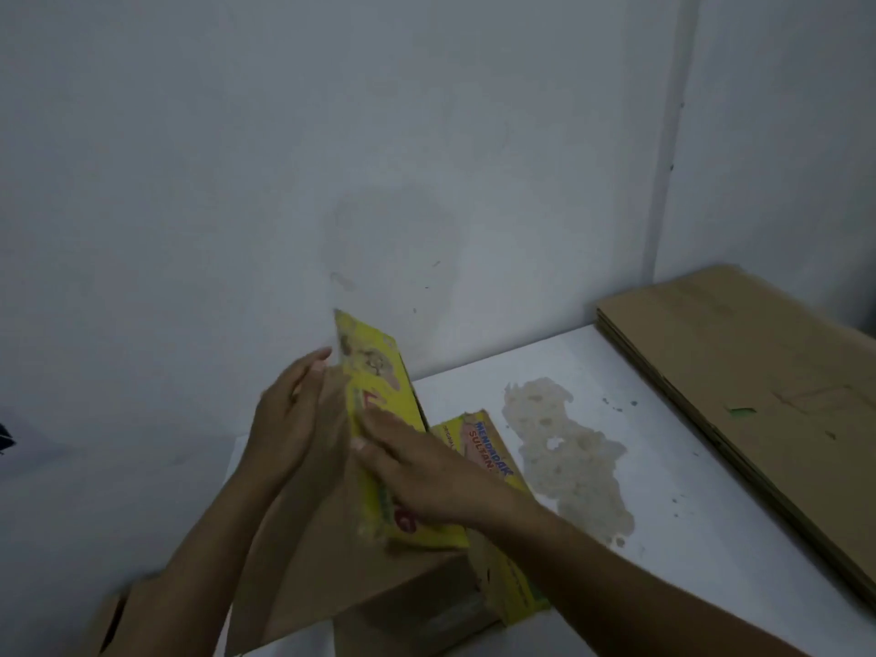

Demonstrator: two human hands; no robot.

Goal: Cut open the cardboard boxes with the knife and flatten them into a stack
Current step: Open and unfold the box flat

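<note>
**Yellow box half down, both palms pressing**

The yellow box [374,372] sits at the near-left of the white tabletop [687,467]. It is partly collapsed, with one printed panel tilted up toward the wall and its brown inner side facing left. The left hand [294,419] lies against that brown side with its fingers straight. The right hand [417,471] lies across the printed face, fingers stretched out as well. Neither grip is clamped on the card; both look spread and flat, pressing rather than holding (the picture is blurred, so I cannot tell whether the right thumb hooks over the edge). A printed flap [479,448] juts out to the right, just beyond the right hand. No knife is in view.

The step in hand looks like the flattening itself. To do it well, the two palms should work against each other along the fold, so the panel goes down on its existing crease and does not buckle across the print. The loose flap is best tucked in line first, or it may spring the sheet back up. If a seam resists, it probably wants cutting, not forcing. The stack of flattened cardboard [758,395] lies well apart at the far right by the wall, so the box should be fully flat before it is carried over.
</note>
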